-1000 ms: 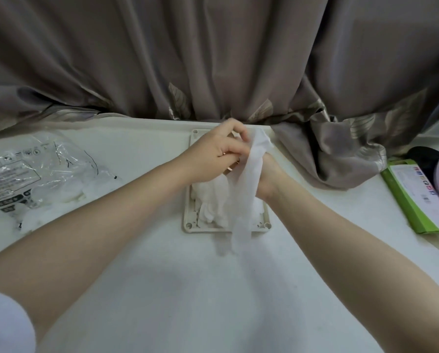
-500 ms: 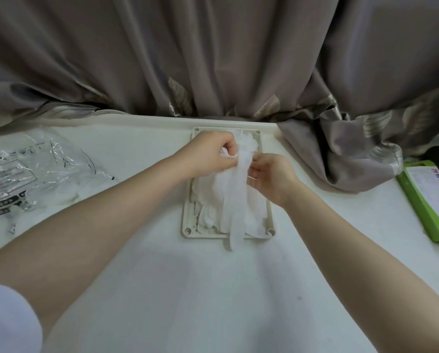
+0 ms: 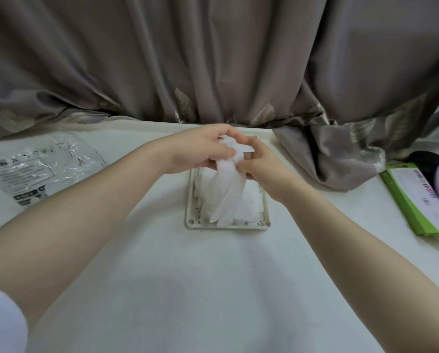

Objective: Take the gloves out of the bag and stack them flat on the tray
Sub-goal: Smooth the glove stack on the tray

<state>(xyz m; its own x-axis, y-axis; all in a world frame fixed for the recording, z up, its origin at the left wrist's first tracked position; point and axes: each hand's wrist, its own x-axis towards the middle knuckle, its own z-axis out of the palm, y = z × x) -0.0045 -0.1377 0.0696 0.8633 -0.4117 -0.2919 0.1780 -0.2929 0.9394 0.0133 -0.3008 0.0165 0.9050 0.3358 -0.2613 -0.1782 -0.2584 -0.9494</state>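
Note:
A thin white glove (image 3: 228,189) hangs bunched over the small beige tray (image 3: 227,225) in the middle of the white table. My left hand (image 3: 200,149) grips its upper end from the left. From the right, my right hand (image 3: 261,169) pinches the same glove just below. The glove's lower end lies on other white gloves (image 3: 251,207) in the tray. A clear plastic bag (image 3: 35,169) with printed labels lies flat at the far left of the table.
A grey-brown curtain (image 3: 213,59) hangs along the back edge, and a fold (image 3: 328,154) of it spills onto the table right of the tray. A green box (image 3: 417,200) and a dark object (image 3: 427,159) sit at the right edge.
The glove was held up long over the tray; both hands have since come together and gathered its top. It hangs shorter now, ending inside the tray rather than past its front rim.

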